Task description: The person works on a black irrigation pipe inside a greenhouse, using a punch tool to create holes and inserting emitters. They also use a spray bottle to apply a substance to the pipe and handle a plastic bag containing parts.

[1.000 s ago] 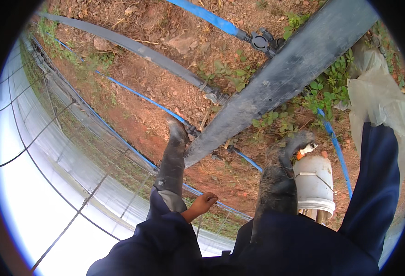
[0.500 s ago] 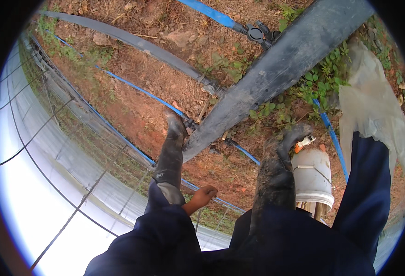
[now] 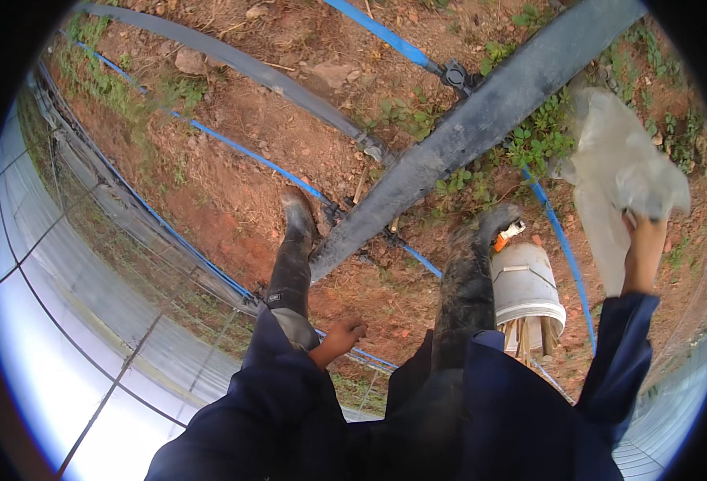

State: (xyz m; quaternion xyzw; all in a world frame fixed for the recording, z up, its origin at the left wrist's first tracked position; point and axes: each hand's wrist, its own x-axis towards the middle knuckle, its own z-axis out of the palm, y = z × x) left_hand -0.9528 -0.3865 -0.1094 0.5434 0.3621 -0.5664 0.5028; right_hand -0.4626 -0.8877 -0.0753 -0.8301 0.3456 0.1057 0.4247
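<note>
My right hand (image 3: 644,252) is stretched out at the right, its fingers closed on the lower part of a crumpled, translucent plastic sheet (image 3: 610,160). Part of the fingers is hidden by the sheet and blurred. My left hand (image 3: 342,337) hangs beside my left knee with its fingers curled in, and nothing shows in it. Between my right boot (image 3: 465,297) and my right arm, a white bucket (image 3: 526,276) lies on its side, its mouth toward me, with several wooden sticks (image 3: 522,337) in it. A small orange and white tool (image 3: 507,235) rests by the bucket's base.
A thick black pipe (image 3: 482,120) runs diagonally across the reddish soil past my boots. Blue hoses (image 3: 249,160) and a flat grey hose (image 3: 273,76) join it through black fittings. Green weeds (image 3: 542,144) grow alongside. A plastic-covered frame wall (image 3: 113,321) stands at the left.
My right hand has come out from beneath the plastic sheet and now shows gripping it; the sheet has shifted and bunched. The view has moved slightly. My left hand stays beside my knee.
</note>
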